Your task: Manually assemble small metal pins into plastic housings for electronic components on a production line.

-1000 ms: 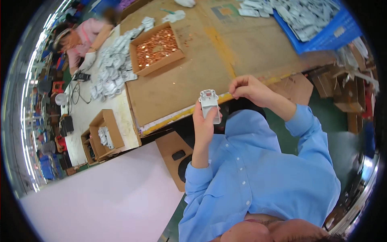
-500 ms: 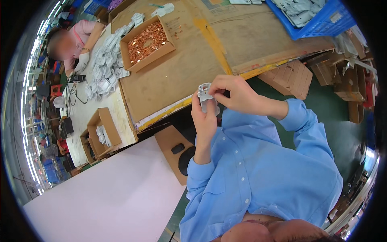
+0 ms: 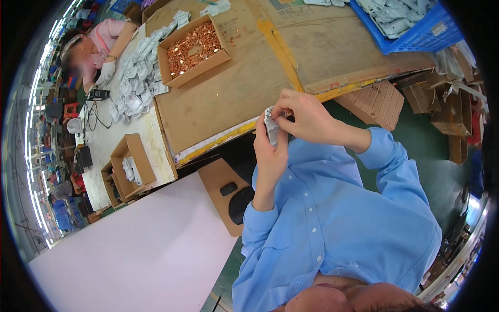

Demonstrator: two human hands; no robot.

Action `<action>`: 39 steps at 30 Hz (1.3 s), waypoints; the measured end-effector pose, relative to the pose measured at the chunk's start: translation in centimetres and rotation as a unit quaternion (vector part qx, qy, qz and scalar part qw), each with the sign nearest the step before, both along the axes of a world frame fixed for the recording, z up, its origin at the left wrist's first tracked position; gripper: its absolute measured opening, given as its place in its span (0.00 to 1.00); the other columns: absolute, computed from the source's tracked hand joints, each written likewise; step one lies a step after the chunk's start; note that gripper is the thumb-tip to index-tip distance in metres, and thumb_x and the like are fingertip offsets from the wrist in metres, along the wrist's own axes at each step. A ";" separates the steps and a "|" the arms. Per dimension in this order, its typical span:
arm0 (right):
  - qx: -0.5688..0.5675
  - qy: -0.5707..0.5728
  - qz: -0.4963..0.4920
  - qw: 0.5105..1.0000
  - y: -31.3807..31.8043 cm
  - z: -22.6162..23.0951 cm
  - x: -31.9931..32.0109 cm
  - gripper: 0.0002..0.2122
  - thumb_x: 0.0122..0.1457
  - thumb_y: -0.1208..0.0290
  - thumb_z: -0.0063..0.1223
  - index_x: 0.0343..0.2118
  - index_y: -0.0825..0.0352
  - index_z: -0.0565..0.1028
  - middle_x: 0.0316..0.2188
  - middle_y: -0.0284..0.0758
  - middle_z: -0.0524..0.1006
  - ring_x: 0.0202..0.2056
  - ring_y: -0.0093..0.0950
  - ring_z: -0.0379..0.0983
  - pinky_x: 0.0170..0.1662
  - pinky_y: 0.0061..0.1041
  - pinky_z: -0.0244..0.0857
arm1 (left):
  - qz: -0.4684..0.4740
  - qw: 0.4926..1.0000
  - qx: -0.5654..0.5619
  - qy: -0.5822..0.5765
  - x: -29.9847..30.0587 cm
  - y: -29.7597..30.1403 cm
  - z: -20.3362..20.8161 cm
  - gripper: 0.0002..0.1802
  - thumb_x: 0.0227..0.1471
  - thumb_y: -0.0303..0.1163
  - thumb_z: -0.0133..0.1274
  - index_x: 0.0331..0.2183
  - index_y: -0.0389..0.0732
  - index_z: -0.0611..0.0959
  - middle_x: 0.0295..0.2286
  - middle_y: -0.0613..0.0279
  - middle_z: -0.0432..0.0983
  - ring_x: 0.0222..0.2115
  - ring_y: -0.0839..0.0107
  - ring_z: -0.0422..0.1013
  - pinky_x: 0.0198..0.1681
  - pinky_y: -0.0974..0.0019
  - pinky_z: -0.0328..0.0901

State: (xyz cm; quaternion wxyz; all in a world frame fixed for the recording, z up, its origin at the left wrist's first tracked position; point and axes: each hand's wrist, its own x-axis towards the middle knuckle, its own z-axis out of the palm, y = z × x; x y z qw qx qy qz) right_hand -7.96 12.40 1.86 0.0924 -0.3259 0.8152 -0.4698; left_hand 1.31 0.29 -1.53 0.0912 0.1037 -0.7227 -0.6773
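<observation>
My left hand [image 3: 269,154] holds a small grey-white plastic part [image 3: 271,128] upright just below the table edge. My right hand [image 3: 304,117] lies over the top of the same part, its fingertips pinched on it, so most of the part is hidden. Both arms wear blue sleeves. On the cardboard-covered table [image 3: 244,88] beyond my hands stands an open cardboard box of small copper-coloured pieces [image 3: 192,49].
A blue crate of grey-white parts [image 3: 410,23] sits at the far right of the table. A heap of the same parts [image 3: 138,86] lies at the left, where another person in pink [image 3: 99,44] works. Small cartons [image 3: 130,166] and folded cardboard [image 3: 374,101] stand around.
My right hand has come down from the table edge onto the part in my left hand and now covers it. Both hands have shifted slightly toward my body.
</observation>
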 end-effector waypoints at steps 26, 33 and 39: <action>-0.042 -0.139 0.005 0.989 0.1 -0.1 -0.7 0.09 0.50 0.70 0.58 0.29 0.71 0.76 0.23 0.38 0.75 0.24 0.29 0.72 0.29 0.28 0.66 | 0.070 0.997 -0.004 -0.020 -0.4 0.1 0.0 0.14 0.61 0.32 0.45 0.41 0.32 0.78 0.25 0.61 0.77 0.25 0.79 0.71 0.29 0.72 0.67; -0.042 -0.161 0.000 0.986 0.2 0.2 -1.1 0.09 0.50 0.69 0.59 0.27 0.71 0.76 0.20 0.37 0.75 0.22 0.26 0.71 0.28 0.25 0.65 | 0.072 0.997 -0.037 -0.004 -0.5 0.2 -0.6 0.13 0.60 0.31 0.45 0.40 0.32 0.79 0.22 0.58 0.76 0.24 0.78 0.72 0.30 0.72 0.66; -0.010 -0.149 0.009 0.989 0.3 0.6 -1.2 0.09 0.48 0.69 0.59 0.27 0.71 0.76 0.20 0.38 0.76 0.23 0.29 0.73 0.28 0.27 0.66 | 0.066 0.997 -0.030 0.007 -0.5 0.1 -0.5 0.13 0.60 0.30 0.44 0.40 0.32 0.79 0.22 0.58 0.76 0.24 0.78 0.71 0.30 0.72 0.66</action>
